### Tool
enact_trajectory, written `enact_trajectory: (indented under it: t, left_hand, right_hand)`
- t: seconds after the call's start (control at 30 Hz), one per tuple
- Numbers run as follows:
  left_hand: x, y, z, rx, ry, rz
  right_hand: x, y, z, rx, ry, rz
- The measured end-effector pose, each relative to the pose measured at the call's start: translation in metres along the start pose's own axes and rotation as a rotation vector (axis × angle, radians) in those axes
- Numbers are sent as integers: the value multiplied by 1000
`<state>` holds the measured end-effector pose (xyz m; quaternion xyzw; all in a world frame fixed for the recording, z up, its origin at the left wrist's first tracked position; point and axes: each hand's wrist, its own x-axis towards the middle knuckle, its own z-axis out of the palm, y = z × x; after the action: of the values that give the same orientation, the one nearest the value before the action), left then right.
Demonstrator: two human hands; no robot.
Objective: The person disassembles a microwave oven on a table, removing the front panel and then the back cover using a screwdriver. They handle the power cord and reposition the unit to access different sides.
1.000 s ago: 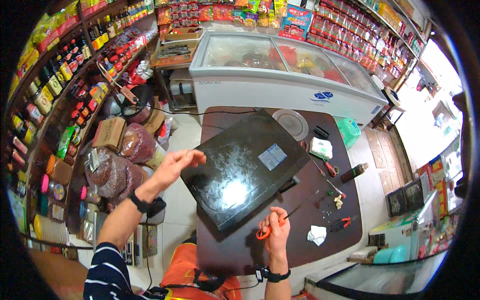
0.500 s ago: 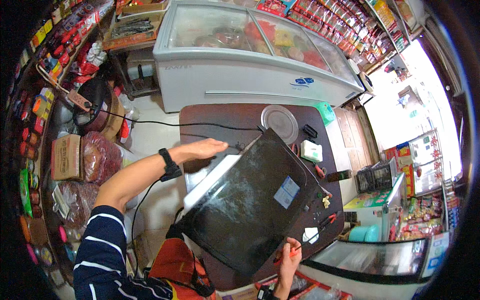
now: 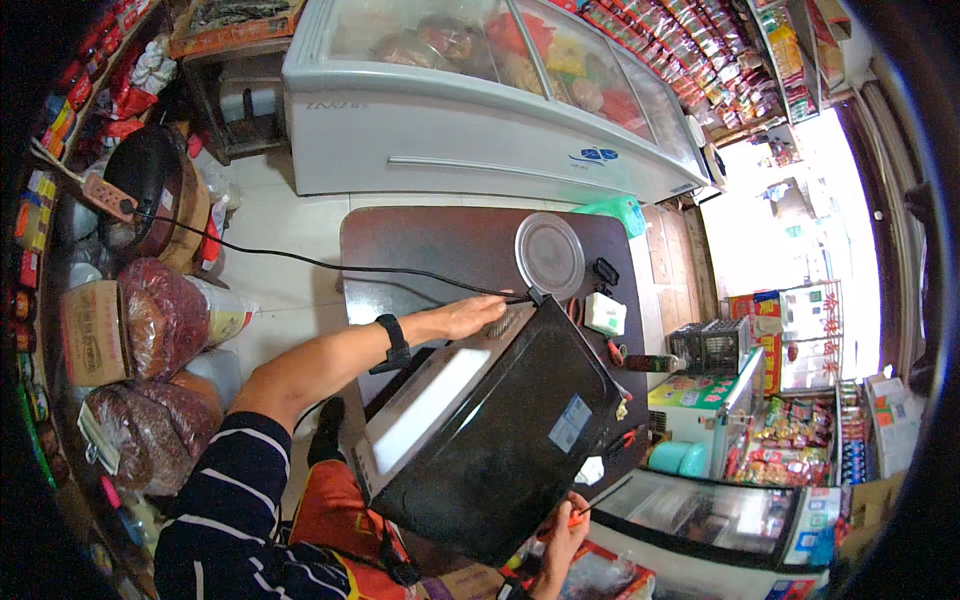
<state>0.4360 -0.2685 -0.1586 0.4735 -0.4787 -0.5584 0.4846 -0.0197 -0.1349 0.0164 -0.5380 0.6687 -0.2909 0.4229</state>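
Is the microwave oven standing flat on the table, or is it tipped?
Tipped: the microwave oven leans on one edge, black panel upward, steadied by the left hand.

I see a microwave oven (image 3: 490,430) with glossy black metal casing and a matt pale side panel, a clear smooth glass plate (image 3: 549,255), a dark polished wooden table (image 3: 420,245), a black rubbery cable (image 3: 300,260)

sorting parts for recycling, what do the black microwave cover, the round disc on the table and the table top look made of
Black microwave cover: probably painted sheet metal, thin and glossy, with window glare on it. Round disc: clear glass or plastic, since the table shows through it; which one I cannot tell. Table top: dark brown with a soft sheen, maybe lacquered wood or laminate.
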Motion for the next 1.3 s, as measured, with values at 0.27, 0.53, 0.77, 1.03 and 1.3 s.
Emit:
enact_trajectory:
  t: [0.27, 0.53, 0.77, 1.03, 1.3]
  left_hand:
    - [19, -24, -10, 38, -98, -8]
    - [22, -48, -10, -180, -18, -8]
    - [20, -48, -3, -362, -82, 24]
    - [8, -53, -6, -477, -100, 35]
    - [-2, -51, -8, -391, -68, 20]
  right_hand:
    - [17, -5, 2, -98, 26, -56]
    - [22, -21, 10, -76, 18, -23]
    - [23, -29, 15, -112, 33, -55]
    - [27, -32, 21, -119, 17, -25]
    - [27, -43, 30, -146, 26, -21]
